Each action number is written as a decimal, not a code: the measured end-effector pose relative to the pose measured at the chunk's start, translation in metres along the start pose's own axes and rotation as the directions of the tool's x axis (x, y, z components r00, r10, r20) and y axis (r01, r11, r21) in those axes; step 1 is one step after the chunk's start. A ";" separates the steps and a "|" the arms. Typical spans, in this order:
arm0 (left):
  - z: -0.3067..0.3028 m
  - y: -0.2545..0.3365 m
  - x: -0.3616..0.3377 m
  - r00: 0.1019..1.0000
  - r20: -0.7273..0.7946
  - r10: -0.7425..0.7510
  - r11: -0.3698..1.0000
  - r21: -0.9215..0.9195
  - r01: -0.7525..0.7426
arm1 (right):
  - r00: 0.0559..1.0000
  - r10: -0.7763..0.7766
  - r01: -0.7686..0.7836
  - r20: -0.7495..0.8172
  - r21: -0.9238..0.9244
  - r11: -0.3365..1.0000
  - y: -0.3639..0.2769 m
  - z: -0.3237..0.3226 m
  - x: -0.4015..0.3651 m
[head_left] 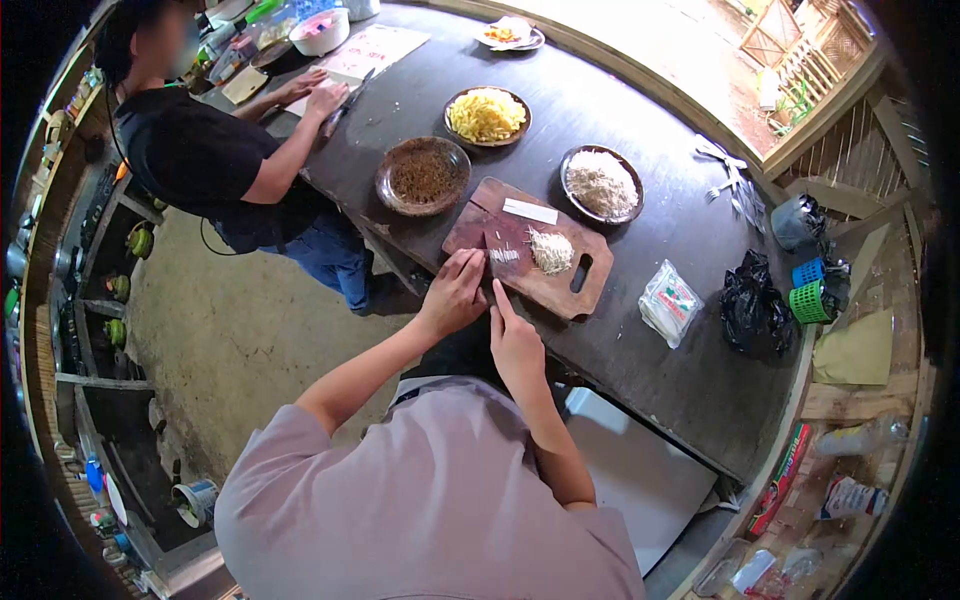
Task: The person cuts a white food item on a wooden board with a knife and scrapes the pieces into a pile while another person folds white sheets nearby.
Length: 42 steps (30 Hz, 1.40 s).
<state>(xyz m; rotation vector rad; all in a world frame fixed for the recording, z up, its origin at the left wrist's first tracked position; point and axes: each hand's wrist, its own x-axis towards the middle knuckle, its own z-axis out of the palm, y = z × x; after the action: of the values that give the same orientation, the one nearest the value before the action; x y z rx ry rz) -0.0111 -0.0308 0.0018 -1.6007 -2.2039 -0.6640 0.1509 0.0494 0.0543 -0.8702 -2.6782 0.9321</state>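
One pale strip [530, 211] lies uncut by the cutting board [480, 212]'s far edge, finished shreds [551, 252] heaped handleward; at its near edge, your left hand [458, 292] bunches fingers together, your right hand [518, 350] extends its index, holds indeterminable.

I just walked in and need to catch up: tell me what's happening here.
The camera wearer is at a board, left hand at its edge beside thin white strips, right hand close by; whether that one holds anything is unclear. A white slab and a pile of pale strips lie on the board. Bowls of yellow strips and pale shreds stand beyond it. A co-worker works at the same table.
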 end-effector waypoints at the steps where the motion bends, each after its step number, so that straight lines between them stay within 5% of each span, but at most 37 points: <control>1: -0.002 0.000 0.000 1.000 -0.002 0.004 1.000 0.009 -0.004 | 1.000 0.014 -0.014 0.004 -0.027 1.000 -0.002 -0.001 0.000; 6: -0.009 -0.001 0.004 1.000 0.007 0.016 1.000 -0.018 -0.016 | 1.000 -0.010 0.010 -0.015 -0.024 1.000 0.012 -0.003 -0.038; 14: -0.002 -0.009 -0.002 0.999 0.046 0.024 1.000 -0.019 -0.024 | 1.000 -0.003 0.001 -0.024 -0.045 0.999 -0.004 0.003 0.003; 22: -0.009 -0.010 -0.001 0.998 0.052 0.027 0.996 -0.085 -0.022 | 0.998 -0.019 0.026 -0.053 0.131 0.991 0.003 -0.008 -0.024; 25: -0.009 -0.014 -0.001 0.999 0.031 0.030 0.994 -0.102 -0.026 | 1.000 0.001 -0.001 -0.017 0.005 1.000 -0.005 -0.003 -0.005; 30: -0.013 -0.015 0.001 0.998 0.033 0.057 0.988 -0.148 -0.051 | 0.997 0.051 -0.056 0.064 0.071 0.996 -0.001 -0.024 -0.040; 33: -0.010 -0.016 -0.001 0.997 0.043 0.064 0.991 -0.121 -0.058 | 0.998 -0.057 0.058 -0.016 0.142 0.988 0.007 -0.021 -0.036; 42: -0.006 -0.022 -0.003 0.995 0.075 0.070 0.995 -0.074 -0.064 | 1.000 0.020 -0.021 0.006 0.109 0.994 -0.003 -0.014 -0.034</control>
<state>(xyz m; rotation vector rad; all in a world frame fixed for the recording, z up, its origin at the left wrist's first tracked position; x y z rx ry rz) -0.0309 -0.0419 0.0014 -1.7560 -2.1926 -0.6800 0.1818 0.0350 0.0675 -0.8740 -2.5990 1.0760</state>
